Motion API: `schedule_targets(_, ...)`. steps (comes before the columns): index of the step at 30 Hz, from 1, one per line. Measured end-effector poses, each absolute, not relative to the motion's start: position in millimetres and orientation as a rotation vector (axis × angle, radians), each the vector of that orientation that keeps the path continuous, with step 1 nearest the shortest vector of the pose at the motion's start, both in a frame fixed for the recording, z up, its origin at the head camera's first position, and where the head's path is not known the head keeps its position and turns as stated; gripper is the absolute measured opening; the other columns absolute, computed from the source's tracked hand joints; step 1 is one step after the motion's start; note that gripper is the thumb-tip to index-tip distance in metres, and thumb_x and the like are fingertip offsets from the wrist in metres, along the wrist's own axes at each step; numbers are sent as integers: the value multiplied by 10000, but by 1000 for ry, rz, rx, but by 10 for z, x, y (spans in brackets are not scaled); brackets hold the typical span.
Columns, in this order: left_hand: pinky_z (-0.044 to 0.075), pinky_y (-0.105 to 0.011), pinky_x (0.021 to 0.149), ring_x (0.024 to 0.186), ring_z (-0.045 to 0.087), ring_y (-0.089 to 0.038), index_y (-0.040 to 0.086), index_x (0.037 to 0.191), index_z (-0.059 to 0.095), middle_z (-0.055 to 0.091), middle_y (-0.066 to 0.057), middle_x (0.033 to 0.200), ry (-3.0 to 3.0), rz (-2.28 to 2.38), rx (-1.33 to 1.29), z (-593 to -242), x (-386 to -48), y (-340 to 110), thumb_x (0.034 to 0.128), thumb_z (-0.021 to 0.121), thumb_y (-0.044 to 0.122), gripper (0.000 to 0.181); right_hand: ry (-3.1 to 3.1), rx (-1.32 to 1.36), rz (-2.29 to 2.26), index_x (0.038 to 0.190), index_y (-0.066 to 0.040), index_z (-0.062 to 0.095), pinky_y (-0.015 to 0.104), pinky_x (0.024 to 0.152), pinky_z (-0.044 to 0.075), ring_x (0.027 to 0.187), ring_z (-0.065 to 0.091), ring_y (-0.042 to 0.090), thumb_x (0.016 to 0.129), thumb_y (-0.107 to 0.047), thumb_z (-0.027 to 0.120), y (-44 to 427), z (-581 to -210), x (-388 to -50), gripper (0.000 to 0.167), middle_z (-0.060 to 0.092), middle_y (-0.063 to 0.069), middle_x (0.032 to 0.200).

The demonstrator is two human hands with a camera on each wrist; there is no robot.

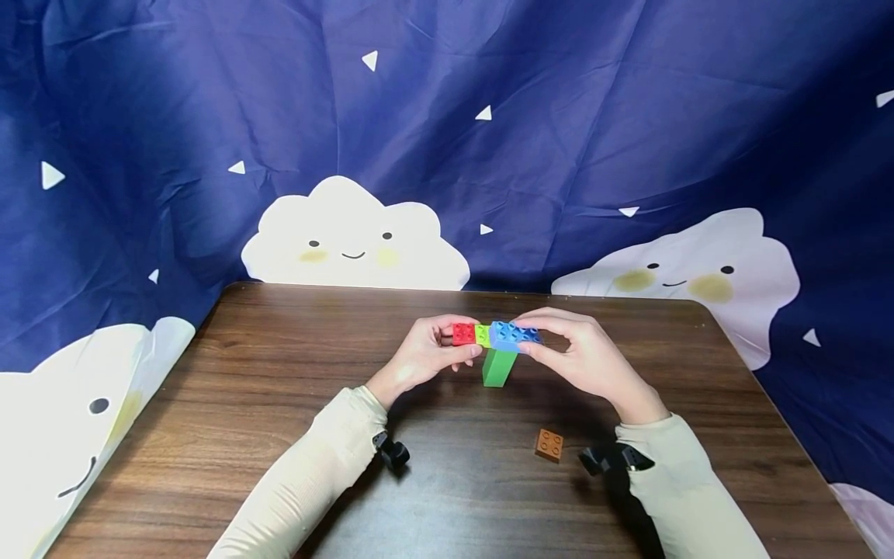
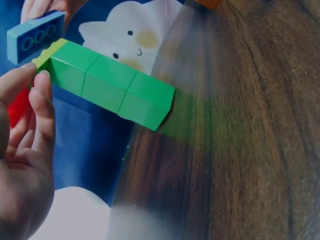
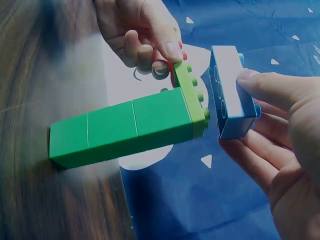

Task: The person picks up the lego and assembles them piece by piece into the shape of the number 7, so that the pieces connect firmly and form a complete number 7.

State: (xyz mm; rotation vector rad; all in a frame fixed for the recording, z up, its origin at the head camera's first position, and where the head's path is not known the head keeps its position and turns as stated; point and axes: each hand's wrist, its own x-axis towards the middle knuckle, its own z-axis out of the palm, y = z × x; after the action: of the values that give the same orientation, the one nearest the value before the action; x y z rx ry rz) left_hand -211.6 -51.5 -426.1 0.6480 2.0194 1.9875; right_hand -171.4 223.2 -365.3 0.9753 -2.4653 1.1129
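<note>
A tower of stacked green bricks point(image 3: 111, 126) stands upright on the table. Across its top lies a thin lime-green brick point(image 3: 191, 95), which sticks out to the left, where a red brick point(image 1: 464, 334) sits at its end. My left hand point(image 1: 429, 349) holds that red end between thumb and fingers. In my right hand point(image 1: 583, 353) a blue brick point(image 3: 231, 92) is pinched, thumb on one side and fingers on the other. Its hollow underside faces the lime studs, with a narrow gap visible in the right wrist view.
A small orange-brown brick point(image 1: 549, 445) with studs up lies on the dark wooden table point(image 1: 293, 373), nearer than the tower and between the forearms. Behind the table's far edge hangs a blue cloth point(image 1: 419, 116) with cloud prints.
</note>
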Motion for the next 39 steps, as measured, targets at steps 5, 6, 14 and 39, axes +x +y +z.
schedule_targets(5, 592, -227, 600, 739, 758, -152, -48, 1306, 710, 826, -145, 992, 2001, 1996, 660, -4274, -2119, -520, 929, 801, -23, 389, -2454, 1002, 1109, 1258, -105, 789, 101, 932, 520, 1090, 728, 180, 918, -26, 841, 2142, -3652, -1766, 353, 791, 60, 1230)
schedule_targets(6, 593, -227, 603, 740, 758, -151, -51, 1307, 709, 827, -149, 996, 1997, 1997, 659, -4276, -2119, -519, 929, 800, -25, 389, -2452, 1006, 1100, 1256, -100, 790, 100, 932, 517, 1092, 731, 192, 916, -25, 842, 2122, -3651, -1775, 352, 793, 65, 1227)
schedule_targets(14, 596, -232, 603, 740, 747, -294, -46, 1297, 715, 820, -171, 975, 1988, 1994, 658, -4275, -2113, -520, 935, 797, -25, 372, -2440, 1046, 1040, 1241, -75, 791, 308, 905, 605, 1089, 750, 238, 929, -53, 839, 1935, -3625, -1843, 316, 798, 79, 1215)
schedule_targets(39, 580, -225, 583, 715, 744, -297, -71, 1163, 743, 821, -47, 886, 1982, 2005, 668, -4270, -2109, -533, 942, 796, -13, 235, -2460, 1053, 980, 1222, -28, 791, 402, 880, 627, 1082, 755, 267, 933, -67, 839, 1703, -3625, -1902, 296, 793, 113, 1208)
